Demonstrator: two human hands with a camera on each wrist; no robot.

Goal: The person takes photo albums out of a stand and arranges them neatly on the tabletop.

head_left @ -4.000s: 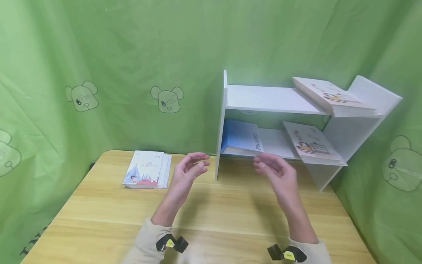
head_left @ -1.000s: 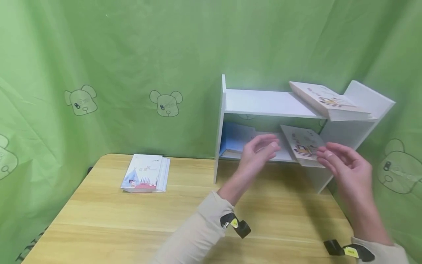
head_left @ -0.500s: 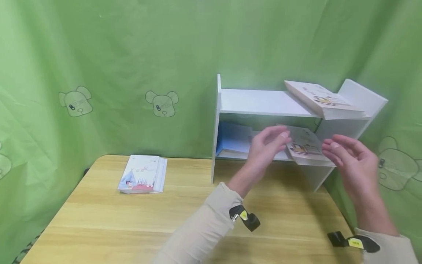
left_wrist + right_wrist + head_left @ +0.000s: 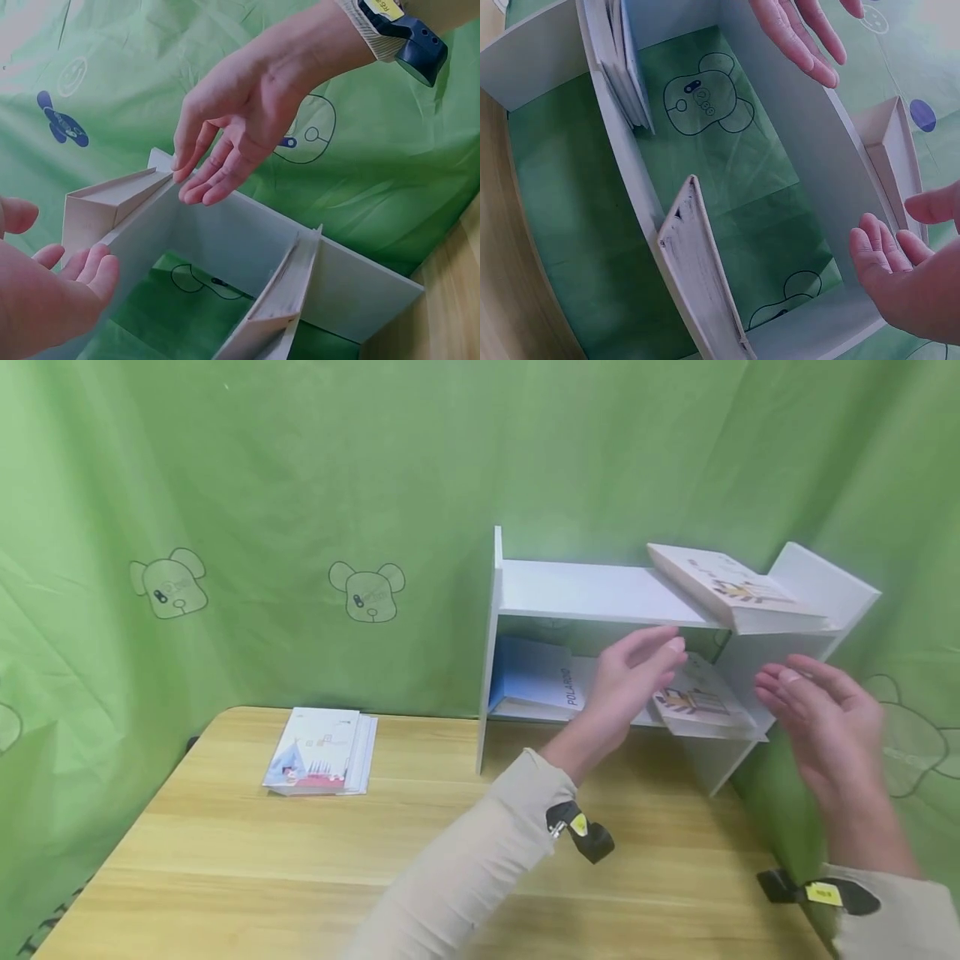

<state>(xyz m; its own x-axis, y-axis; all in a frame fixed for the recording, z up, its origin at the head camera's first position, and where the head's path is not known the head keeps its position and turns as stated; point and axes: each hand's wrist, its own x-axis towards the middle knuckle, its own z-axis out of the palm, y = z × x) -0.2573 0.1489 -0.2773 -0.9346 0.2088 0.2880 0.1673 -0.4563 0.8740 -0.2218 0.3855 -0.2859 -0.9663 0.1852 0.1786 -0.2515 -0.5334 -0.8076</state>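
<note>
My left hand (image 4: 622,685) is raised in front of the white shelf unit (image 4: 592,589), fingers slightly bent and holding nothing. Off the unit's right side, my right hand (image 4: 832,718) faces it, also holding nothing. Between and behind them, a white book with a colourful printed cover (image 4: 686,702) lies slanted on the lower shelf, its front corner jutting past the shelf edge. A thick book of similar design (image 4: 738,585) rests on the upper shelf at the right, overhanging the front. Both wrist views show a gap between the hands.
A blue and white book marked POLAROID (image 4: 532,672) lies in the lower shelf's left end. Toward the wooden table's (image 4: 300,868) back left is a small stack of white books (image 4: 315,747). Green curtain (image 4: 262,485) hangs behind and at the sides.
Both hands have moved right from the middle of the table to the shelf's right half, then slightly higher and farther right. The books stay where they were.
</note>
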